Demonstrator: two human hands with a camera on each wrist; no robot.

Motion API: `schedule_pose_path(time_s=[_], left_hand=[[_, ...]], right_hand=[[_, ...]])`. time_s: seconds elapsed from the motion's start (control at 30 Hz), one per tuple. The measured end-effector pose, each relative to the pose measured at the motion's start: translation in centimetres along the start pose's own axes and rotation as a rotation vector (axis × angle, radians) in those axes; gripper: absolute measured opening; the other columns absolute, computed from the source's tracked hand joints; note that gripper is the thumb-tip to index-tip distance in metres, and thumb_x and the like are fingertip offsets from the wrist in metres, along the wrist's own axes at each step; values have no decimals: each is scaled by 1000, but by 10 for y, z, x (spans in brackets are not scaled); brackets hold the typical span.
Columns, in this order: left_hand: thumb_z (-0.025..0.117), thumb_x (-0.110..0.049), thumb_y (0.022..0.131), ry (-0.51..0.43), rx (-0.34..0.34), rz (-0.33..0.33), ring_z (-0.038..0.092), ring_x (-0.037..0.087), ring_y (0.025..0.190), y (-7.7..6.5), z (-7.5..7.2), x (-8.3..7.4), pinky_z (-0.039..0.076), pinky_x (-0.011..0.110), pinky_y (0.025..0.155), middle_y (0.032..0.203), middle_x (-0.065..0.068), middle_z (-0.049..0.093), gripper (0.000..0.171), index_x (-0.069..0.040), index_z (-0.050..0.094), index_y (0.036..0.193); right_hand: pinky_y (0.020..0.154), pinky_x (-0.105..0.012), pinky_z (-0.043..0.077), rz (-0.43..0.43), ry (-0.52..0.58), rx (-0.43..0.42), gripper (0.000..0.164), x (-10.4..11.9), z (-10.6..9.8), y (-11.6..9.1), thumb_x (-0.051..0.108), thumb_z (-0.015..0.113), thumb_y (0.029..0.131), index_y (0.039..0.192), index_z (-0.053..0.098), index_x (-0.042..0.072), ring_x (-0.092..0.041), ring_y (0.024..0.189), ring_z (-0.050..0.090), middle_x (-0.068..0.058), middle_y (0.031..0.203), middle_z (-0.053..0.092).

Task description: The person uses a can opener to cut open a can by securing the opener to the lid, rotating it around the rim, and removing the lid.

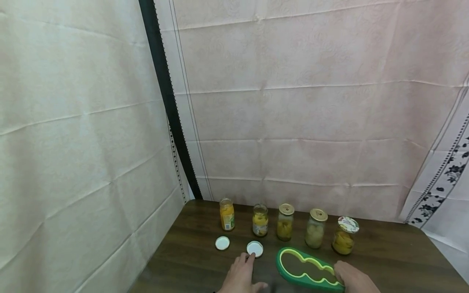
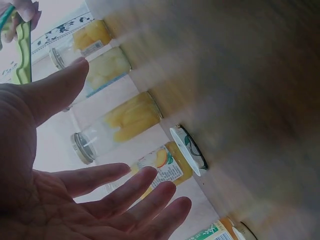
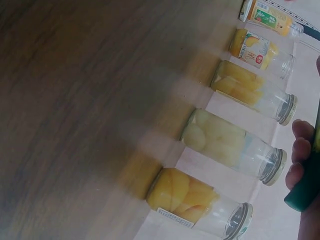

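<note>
My right hand point(image 1: 356, 277) grips one end of a green jar opener point(image 1: 284, 270) with a wavy yellow-green inner edge. Its curled fingers point(image 3: 298, 150) show on the green handle in the right wrist view. My left hand point(image 1: 239, 273) has its fingers extended and holds nothing. Its fingertips come right at the near edge of a white lid point(image 1: 255, 248) lying on the table. Behind that lid stands an uncapped jar of yellow fruit point(image 1: 260, 221). The left wrist view shows this hand's thumb and fingers point(image 2: 120, 205) spread apart.
Another uncapped jar point(image 1: 227, 215) stands at the left, a second white lid point(image 1: 222, 243) in front of it. Three capped jars continue the row rightward: yellow fruit point(image 1: 284, 228), pale fruit point(image 1: 315, 234) and orange fruit point(image 1: 343, 241). Cloth point(image 1: 311, 122) hangs behind the wooden table point(image 1: 399, 260).
</note>
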State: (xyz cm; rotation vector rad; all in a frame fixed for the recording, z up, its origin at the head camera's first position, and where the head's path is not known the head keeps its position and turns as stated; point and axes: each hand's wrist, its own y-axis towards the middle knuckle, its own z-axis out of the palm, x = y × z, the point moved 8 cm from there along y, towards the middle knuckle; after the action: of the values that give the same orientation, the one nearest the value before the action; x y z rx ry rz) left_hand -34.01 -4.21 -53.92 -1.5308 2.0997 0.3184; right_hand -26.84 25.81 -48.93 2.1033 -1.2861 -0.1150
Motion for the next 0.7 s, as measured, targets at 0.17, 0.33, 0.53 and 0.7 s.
schedule_pose_path(time_s=[0.17, 0.33, 0.53, 0.7], left_hand=[[90, -45, 86, -8, -4, -5, 62, 45, 119, -1, 2, -3, 54, 66, 96, 132, 21, 62, 80, 0, 61, 146], [88, -45, 88, -13, -5, -6, 62, 46, 117, 0, 4, -4, 53, 68, 96, 131, 22, 62, 76, -1, 62, 143], [85, -48, 90, 27, -6, 6, 63, 46, 115, 1, 5, -6, 54, 66, 96, 130, 22, 63, 74, -3, 63, 144], [84, -48, 91, 13, -3, 7, 64, 47, 114, 2, 6, -5, 53, 67, 96, 130, 23, 63, 72, -3, 63, 144]], right_hand=[[54, -7, 20, -63, 7, -120, 65, 4, -7, -1, 31, 101, 64, 77, 37, 30, 16, 70, 17, 31, 83, 21], [56, -3, 21, -131, -45, -152, 64, 8, -11, -1, 18, 100, 53, 74, 40, 31, 17, 70, 25, 30, 82, 30], [55, -6, 21, -85, -119, -139, 63, 6, -12, 0, 21, 100, 54, 73, 41, 33, 16, 69, 24, 29, 81, 29], [57, -11, 23, -59, -149, -152, 62, 5, -13, 0, 1, 90, 46, 75, 44, 31, 14, 71, 25, 27, 82, 31]])
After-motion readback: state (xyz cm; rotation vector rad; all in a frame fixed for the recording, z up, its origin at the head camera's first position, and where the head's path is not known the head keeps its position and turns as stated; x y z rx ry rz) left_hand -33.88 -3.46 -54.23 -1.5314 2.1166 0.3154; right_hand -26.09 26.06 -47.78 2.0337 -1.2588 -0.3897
